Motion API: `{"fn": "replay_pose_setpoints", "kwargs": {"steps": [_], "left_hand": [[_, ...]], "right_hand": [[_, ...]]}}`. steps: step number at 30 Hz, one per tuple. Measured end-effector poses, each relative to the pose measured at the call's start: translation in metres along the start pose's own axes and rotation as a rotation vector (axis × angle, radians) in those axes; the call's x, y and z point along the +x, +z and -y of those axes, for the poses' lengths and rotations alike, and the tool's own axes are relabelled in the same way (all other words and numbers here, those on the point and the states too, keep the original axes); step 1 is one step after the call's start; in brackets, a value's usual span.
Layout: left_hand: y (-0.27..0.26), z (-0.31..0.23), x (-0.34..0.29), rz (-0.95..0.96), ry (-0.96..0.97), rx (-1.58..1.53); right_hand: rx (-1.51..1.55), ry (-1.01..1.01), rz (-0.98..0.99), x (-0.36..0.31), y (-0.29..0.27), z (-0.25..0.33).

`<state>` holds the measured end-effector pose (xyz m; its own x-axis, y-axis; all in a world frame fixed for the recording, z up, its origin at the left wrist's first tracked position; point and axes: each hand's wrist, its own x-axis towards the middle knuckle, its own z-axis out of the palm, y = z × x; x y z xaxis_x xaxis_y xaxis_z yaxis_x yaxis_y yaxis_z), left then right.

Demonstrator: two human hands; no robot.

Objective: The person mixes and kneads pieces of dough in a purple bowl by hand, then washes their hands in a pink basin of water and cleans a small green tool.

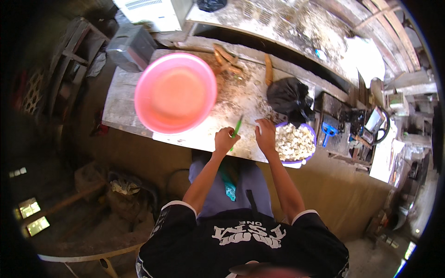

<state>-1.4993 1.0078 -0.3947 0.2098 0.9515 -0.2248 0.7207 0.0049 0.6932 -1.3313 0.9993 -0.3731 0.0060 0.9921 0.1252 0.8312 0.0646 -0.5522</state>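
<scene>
My left hand [224, 139] is closed around a slim green tool [238, 125] with a darker tip, which looks like a knife. It is just above the bright front part of the wooden table [121, 99]. To its right, my right hand [265, 135] has its thumb and fingers apart. A pale patch shows between them, and I cannot tell whether it is a small piece or the table. Close beside the right hand, a purple-rimmed basin [314, 146] holds many pale cut pieces [294, 142].
A large pink basin [176, 90] stands on the left part of the table. Brown long roots [227, 60] lie at the back, with another root [268, 69] farther right. A black plastic bag [289, 98] sits behind the pale pieces. A blue-handled object [328, 132] lies at the right.
</scene>
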Motion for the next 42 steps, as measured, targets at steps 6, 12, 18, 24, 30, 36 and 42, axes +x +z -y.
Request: {"fn": "replay_pose_setpoints", "kwargs": {"steps": [6, 12, 18, 24, 30, 36, 42], "left_hand": [[-0.264, -0.015, -0.049, -0.180, 0.071, -0.743], [-0.418, -0.042, -0.105, -0.318, 0.161, -0.803], [-0.444, -0.085, -0.130, -0.467, 0.187, -0.646], [-0.397, -0.151, -0.130, -0.454, 0.076, -0.968], [-0.340, -0.180, -0.105, -0.459, 0.061, -1.068], [-0.345, -0.135, -0.076, -0.488, -0.021, -1.151], [-0.387, -0.029, -0.042, -0.452, -0.118, -1.226]], "right_hand": [[0.585, 0.105, 0.141, 0.047, -0.046, 0.252], [1.208, 0.254, 0.590, 0.069, -0.105, 0.416], [1.208, 0.075, 0.551, 0.073, -0.157, 0.429], [1.137, -0.030, 0.683, 0.066, -0.209, 0.358], [1.112, -0.117, 0.859, 0.075, -0.211, 0.294], [1.228, 0.192, 0.803, 0.091, -0.171, 0.317], [0.887, 0.104, 0.618, 0.131, -0.053, 0.361]]}}
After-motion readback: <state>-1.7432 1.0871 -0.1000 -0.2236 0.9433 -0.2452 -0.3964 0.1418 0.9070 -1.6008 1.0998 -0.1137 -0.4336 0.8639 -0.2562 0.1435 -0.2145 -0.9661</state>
